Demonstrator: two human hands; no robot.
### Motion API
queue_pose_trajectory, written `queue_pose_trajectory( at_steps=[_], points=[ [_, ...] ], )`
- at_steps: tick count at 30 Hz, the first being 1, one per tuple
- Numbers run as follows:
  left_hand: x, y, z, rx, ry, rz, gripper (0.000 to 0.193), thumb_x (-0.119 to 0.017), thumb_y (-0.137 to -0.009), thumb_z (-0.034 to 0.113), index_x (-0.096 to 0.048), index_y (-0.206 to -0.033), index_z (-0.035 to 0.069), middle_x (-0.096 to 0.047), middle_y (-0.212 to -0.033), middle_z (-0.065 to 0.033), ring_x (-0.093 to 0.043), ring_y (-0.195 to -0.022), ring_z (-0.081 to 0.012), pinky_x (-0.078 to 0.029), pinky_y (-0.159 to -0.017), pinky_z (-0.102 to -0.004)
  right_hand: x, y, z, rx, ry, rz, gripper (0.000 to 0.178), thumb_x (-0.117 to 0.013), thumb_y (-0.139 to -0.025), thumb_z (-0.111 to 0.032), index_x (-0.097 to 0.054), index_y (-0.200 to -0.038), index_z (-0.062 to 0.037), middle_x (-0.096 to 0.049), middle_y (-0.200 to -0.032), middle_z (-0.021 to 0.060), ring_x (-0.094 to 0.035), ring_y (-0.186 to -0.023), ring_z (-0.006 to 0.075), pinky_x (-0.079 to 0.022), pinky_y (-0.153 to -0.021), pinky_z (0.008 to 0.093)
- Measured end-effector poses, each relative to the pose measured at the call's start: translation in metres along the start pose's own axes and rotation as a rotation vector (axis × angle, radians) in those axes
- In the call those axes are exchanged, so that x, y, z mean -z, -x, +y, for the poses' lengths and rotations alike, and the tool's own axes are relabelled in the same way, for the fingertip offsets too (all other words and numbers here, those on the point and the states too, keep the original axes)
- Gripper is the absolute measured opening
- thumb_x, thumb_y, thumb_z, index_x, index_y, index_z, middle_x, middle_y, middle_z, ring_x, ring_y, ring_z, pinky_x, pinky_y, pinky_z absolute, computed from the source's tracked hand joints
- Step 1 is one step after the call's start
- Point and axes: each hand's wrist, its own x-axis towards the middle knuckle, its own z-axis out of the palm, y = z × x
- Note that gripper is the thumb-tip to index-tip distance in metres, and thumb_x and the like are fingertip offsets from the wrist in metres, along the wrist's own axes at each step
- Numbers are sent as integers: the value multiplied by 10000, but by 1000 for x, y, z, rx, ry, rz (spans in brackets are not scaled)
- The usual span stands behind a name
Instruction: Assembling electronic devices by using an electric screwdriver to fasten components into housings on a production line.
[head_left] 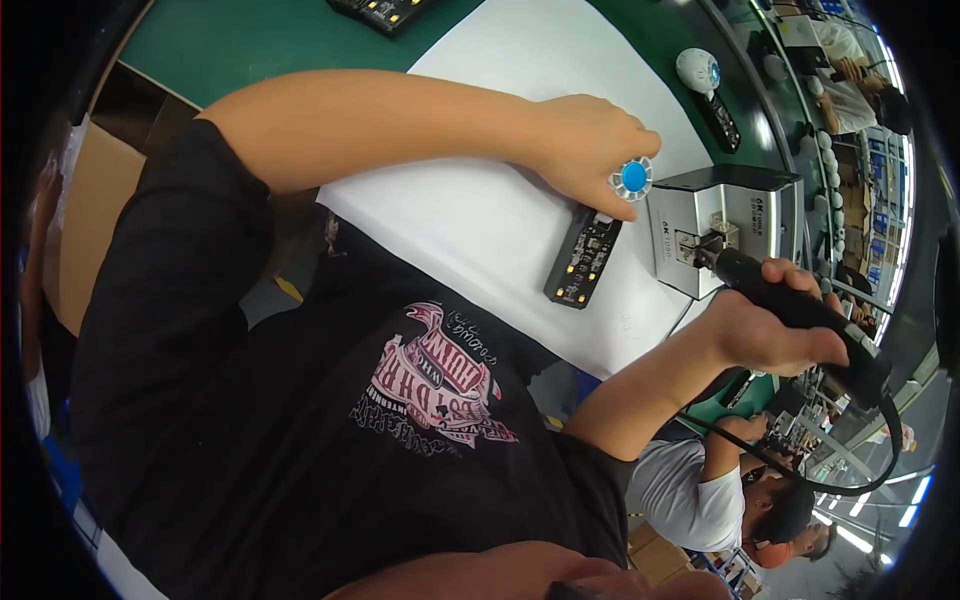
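My left hand (595,150) reaches over a white sheet (470,220), its fingers closed on a round, clear ribbed part with a blue centre (632,178). Just below those fingers lies a black circuit board strip (585,258) with small yellow squares; whether it joins the round part is hidden. My right hand (775,325) is wrapped round a black corded electric screwdriver (775,290). The tool's tip is at the front of a silver screw feeder box (690,225), by its small metal bracket; exact contact cannot be made out.
A white ball with a blue disc (698,70) on a black strip lies at the far right of the green table (250,40). Another black board (382,12) is at the far edge. The screwdriver's cable (850,490) loops at right. Co-workers (690,490) sit nearby.
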Motion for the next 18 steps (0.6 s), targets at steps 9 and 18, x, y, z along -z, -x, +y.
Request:
queue_pose_trajectory(
  at_steps=[9, 18],
  points=[
    [0, -1, -1, 27, 11, -8, 559, -774, -797, 489, -609, -1037, 12, -691, -887, -172, -682, -816, -386, -536, -709, -469, 3, 38, -2, -193, -642, -487, 844, -378, -915, -831, -548, -1308, -103, -646, -840, 156, -586, -661, 276, -507, -688, 459],
    [-1, -6, -1, 82, 37, -54, 556, -779, -787, 485, -615, -1015, 6, -695, -869, -175, -688, -828, -393, -540, -702, -469, 7, 47, 8, -185, -645, -514, 867, -366, -923, -824, -487, -1368, -90, -641, -870, 153, -583, -654, 268, -504, -689, 448]
  ],
)
